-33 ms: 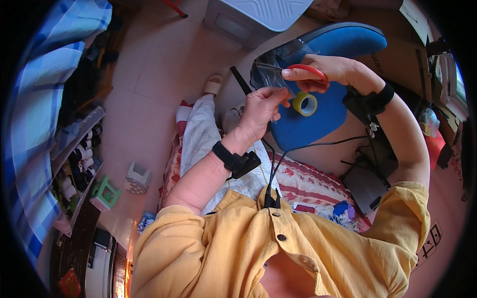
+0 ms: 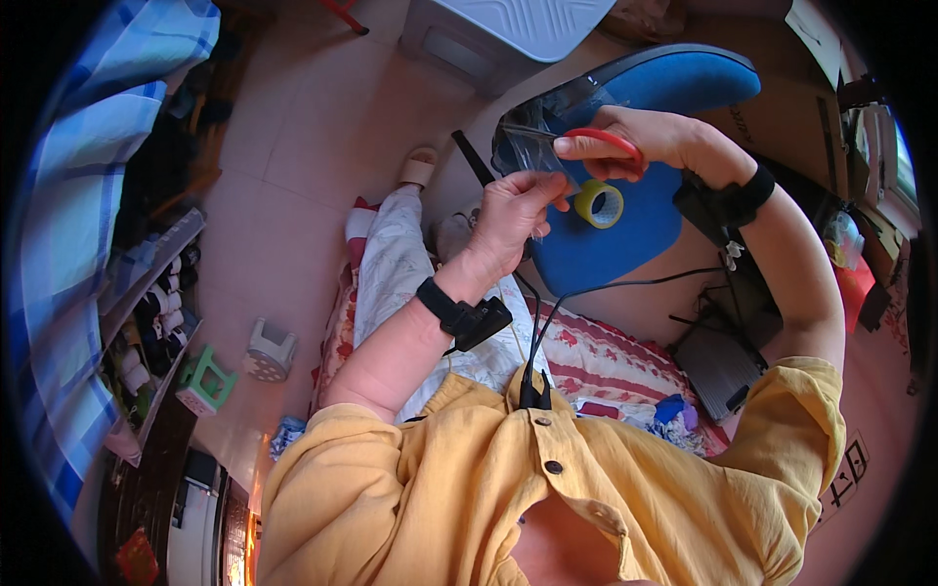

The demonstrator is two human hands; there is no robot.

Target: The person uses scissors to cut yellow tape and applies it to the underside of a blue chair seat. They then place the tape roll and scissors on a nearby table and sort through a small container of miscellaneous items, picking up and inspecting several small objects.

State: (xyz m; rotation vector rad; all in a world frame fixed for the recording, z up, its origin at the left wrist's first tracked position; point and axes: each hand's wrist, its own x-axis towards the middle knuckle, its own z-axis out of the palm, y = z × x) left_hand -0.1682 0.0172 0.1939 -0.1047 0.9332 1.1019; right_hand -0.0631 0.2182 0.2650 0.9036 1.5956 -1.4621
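My right hand (image 2: pixel 657 135) is closed around a pair of scissors (image 2: pixel 618 141) with red handles; their blades point left. Between my hands hangs a clear, shiny plastic film (image 2: pixel 533 154), whose edge my left hand (image 2: pixel 512 215) pinches between thumb and fingers. The blades lie at the film's upper part; whether they cut into it I cannot tell. Just below my right hand, a yellow roll of tape (image 2: pixel 587 203) rests on the blue chair (image 2: pixel 606 256). More clear plastic (image 2: pixel 576 98) lies by the chair's far part.
A grey plastic storage box (image 2: pixel 469 54) stands beyond the chair. Black cables (image 2: pixel 635 284) run from my chest to the right. Green (image 2: pixel 206 382) and grey (image 2: pixel 270 352) small stools stand at left, near a shoe rack (image 2: pixel 156 303). Floral bedding (image 2: pixel 611 366) lies beneath me.
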